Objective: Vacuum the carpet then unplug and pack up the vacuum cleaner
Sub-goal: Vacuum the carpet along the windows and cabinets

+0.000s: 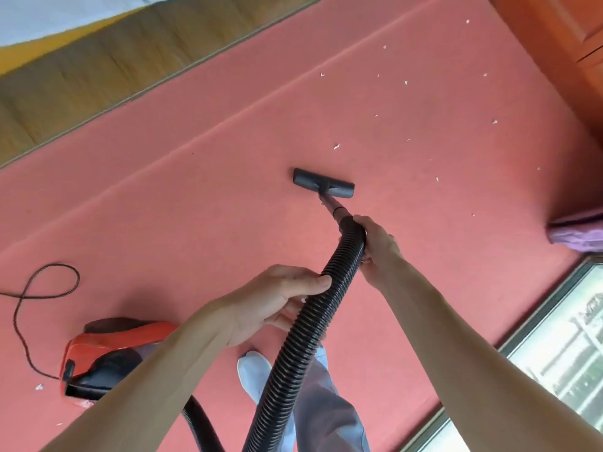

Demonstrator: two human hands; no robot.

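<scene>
Head view, vacuuming step: my right hand (375,246) clamps the hose (313,314) top, my left hand (277,301) pinches it lower. Nozzle (323,183) sits mid-carpet (195,207); vacuum cleaner (101,357) near its left edge (cord attached). Next, likely: push toward paper scraps (406,82) by the far-right edge.

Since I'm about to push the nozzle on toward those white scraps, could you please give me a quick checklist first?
1. Right hand has a grip on the hose near the wand: ok.
2. Left hand steadies the hose lower down: ok.
3. Nozzle flat on the carpet: ok.
4. Scraps ahead not yet picked up: not ok.
5. Cord clear of the nozzle's path: ok.
6. Vacuum cleaner running: cannot tell.
</scene>
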